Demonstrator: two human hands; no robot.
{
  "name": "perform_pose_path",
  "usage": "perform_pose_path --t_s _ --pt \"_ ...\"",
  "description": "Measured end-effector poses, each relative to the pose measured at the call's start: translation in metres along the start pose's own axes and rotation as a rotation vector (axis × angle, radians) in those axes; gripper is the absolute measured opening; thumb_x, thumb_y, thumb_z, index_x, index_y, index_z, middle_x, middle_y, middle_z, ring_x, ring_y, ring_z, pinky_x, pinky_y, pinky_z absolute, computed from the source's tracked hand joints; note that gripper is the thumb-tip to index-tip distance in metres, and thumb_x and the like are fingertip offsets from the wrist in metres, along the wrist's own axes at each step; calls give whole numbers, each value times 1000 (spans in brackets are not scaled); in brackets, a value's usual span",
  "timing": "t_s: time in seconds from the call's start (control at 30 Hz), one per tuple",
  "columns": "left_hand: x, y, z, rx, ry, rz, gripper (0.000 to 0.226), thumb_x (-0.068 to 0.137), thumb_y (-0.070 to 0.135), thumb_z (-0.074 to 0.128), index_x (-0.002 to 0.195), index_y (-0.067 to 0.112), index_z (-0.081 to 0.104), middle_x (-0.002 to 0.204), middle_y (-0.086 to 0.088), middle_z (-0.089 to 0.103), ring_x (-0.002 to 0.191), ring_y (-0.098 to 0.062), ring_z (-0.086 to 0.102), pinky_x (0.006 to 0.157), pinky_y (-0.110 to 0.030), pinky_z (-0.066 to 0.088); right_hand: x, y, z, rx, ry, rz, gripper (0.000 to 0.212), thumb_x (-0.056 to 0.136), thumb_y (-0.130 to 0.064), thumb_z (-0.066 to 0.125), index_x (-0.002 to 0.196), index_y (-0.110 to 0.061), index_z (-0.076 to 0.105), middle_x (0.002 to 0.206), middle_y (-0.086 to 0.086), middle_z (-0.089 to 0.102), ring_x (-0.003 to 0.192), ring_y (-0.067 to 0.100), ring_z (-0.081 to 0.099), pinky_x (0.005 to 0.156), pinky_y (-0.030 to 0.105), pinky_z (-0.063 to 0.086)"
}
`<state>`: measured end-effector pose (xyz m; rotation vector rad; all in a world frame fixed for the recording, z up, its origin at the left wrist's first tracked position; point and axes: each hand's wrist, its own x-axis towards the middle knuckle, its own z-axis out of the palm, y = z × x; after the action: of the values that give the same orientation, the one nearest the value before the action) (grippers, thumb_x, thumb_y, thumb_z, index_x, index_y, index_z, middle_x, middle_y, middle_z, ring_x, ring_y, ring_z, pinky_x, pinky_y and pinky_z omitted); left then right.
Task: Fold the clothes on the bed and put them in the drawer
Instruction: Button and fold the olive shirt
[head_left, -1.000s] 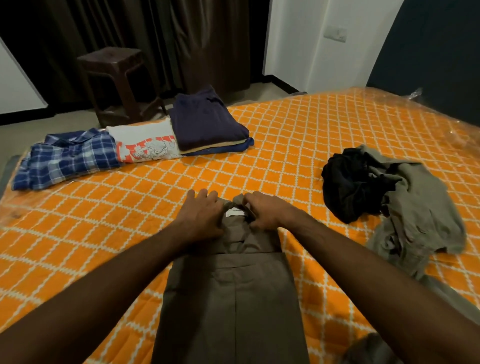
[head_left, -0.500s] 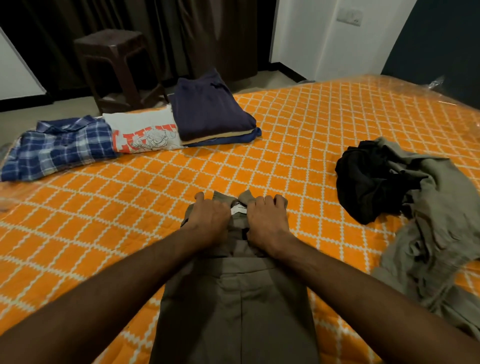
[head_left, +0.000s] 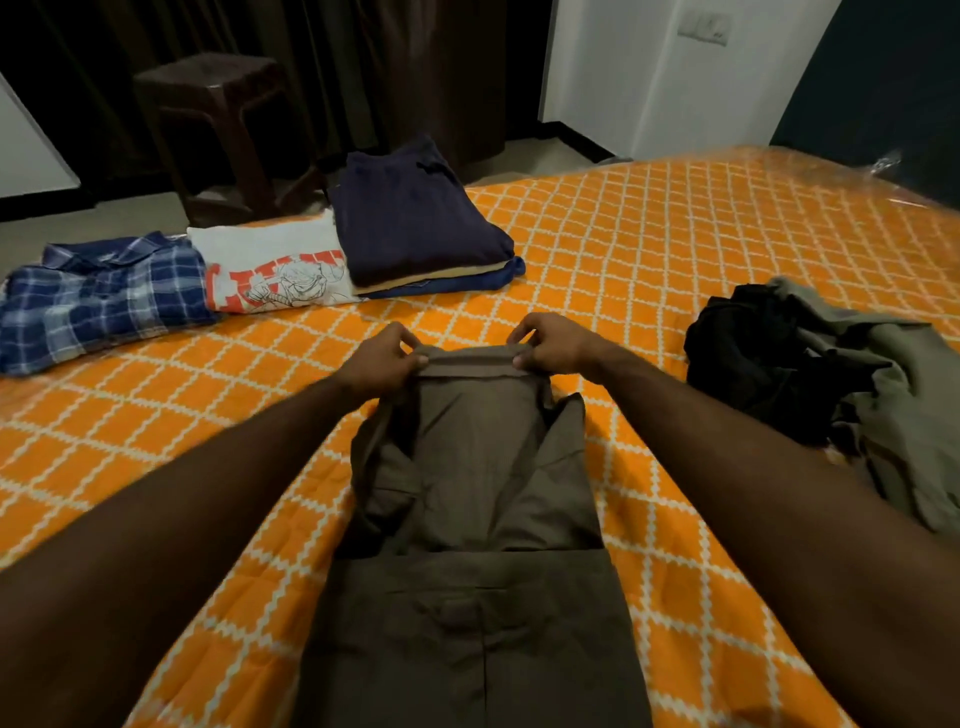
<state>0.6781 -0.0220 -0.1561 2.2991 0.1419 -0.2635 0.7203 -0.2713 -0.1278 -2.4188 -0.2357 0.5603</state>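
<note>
A brown shirt (head_left: 472, 519) lies lengthwise in front of me on the orange patterned bed (head_left: 649, 270). My left hand (head_left: 382, 358) pinches the left end of its far edge, and my right hand (head_left: 553, 345) pinches the right end. That far part is lifted off the bed between the two hands. Folded clothes sit at the far left: a blue plaid shirt (head_left: 98, 299), a white printed T-shirt (head_left: 270, 265) and a stack topped by a navy garment (head_left: 415, 223). An unfolded heap of black cloth (head_left: 753, 353) and grey-green cloth (head_left: 893, 384) lies to the right.
A dark plastic stool (head_left: 218, 119) stands on the floor beyond the bed's far edge, in front of dark curtains (head_left: 363, 67). A white wall (head_left: 649, 78) with a switch plate is at the back right. No drawer is in view.
Both hands went from pressing on the shirt's collar to pinching its far edge farther apart and lifting it. The camera view shifted slightly.
</note>
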Motion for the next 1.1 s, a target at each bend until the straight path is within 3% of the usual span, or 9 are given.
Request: perform_pose_path --t_s 0.2,0.37,0.5,0.63,0.7,0.77,0.9,1.0,1.1 --pt "20 -31 28 -52 120 17 22 100 29 58 115 13 57 97 -8 65 94 -23 62 67 -31 44 18 37 33 155 83 51 61 83 -54 76 116 -3 65 109 16 67 94 26 66 71 39 54" --pt "29 -36 43 182 221 124 23 100 39 56 101 15 54 88 -8 67 84 -27 63 73 -43 52 14 50 38 216 19 2 49 83 -44 80 104 -2 64 105 14 69 92 27 68 73 39 56" --pt "31 -31 38 104 125 -15 43 101 53 44 109 12 55 103 -6 62 94 -25 58 78 -39 45 9 43 34 341 -11 80 51 93 -58 61 76 -11 54 68 10 49 61 25 48 57 33 38" --pt "-1 -37 5 -416 41 -101 37 105 45 40 114 14 58 114 -11 60 84 -18 58 63 -30 44 -27 59 13 640 184 281 56 102 -52 49 118 0 63 89 8 65 69 21 59 67 35 46" --pt "-31 -44 -10 -294 181 -90 34 104 44 44 110 13 57 108 -12 61 77 -18 58 58 -29 44 -61 65 8 489 247 338 60 98 -63 46 116 -7 64 102 11 69 77 25 66 68 35 50" --pt "-64 -45 -22 -99 122 -128 48 98 58 45 106 12 57 96 -13 65 76 -25 64 58 -32 46 -89 60 13 458 153 332 62 90 -71 53 111 -13 61 95 13 71 72 28 71 62 35 54" --pt "-103 -24 -27 -111 -153 -236 56 84 62 64 100 9 56 80 -19 71 66 -32 72 51 -35 50 -100 47 41 459 144 245 52 84 -39 79 120 -17 47 94 15 71 76 27 70 60 41 56" --pt "-111 -11 -12 -130 -166 -206 41 85 41 76 92 6 58 85 -23 68 67 -30 70 47 -34 53 -96 30 64 525 238 200 34 85 -18 71 109 -23 49 105 13 67 93 31 68 79 52 56" --pt "-99 -15 10 -147 -30 -217 27 90 31 72 97 9 59 85 -13 67 64 -23 62 43 -29 46 -97 19 88 638 294 162 39 81 -26 70 113 -23 49 104 13 66 95 31 67 88 55 54"
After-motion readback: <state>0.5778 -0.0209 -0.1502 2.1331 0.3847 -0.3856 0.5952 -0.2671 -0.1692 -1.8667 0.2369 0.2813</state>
